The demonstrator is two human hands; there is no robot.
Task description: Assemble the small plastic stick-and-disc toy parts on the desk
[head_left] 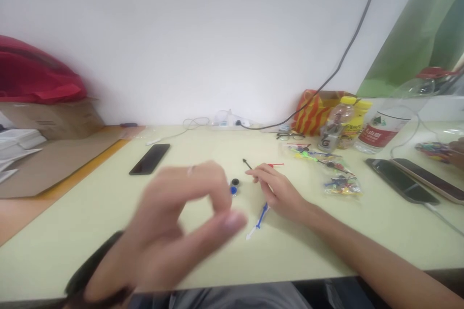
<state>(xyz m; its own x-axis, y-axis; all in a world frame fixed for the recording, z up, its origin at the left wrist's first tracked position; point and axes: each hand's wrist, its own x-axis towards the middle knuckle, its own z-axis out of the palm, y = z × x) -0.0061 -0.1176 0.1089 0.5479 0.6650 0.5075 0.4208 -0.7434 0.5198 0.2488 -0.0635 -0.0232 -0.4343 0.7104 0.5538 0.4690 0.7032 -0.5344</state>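
Observation:
My left hand [174, 222] is raised close to the camera, blurred, with thumb and index finger curled together in a ring. Whatever may be between those fingertips cannot be made out. Over the table, my right hand [281, 190] has its fingers drawn together on a thin black arrow-tipped plastic piece [247, 163], whose pointed end sticks out to the upper left. Just left of that hand lie a small black round piece [235, 182] and a blue one [233, 190]. A blue plastic stick [261, 217] with a white arrow tip [251, 235] lies below it. Behind its knuckles shows a red piece [277, 164].
Bags of colourful plastic parts [342, 184] lie to the right, near phones [402, 181] and a large bottle [384, 128]. Glasses [290, 135], smaller bottles [335, 125] and a striped bag [308, 111] stand behind. A black phone [150, 159] and cardboard [61, 164] are left.

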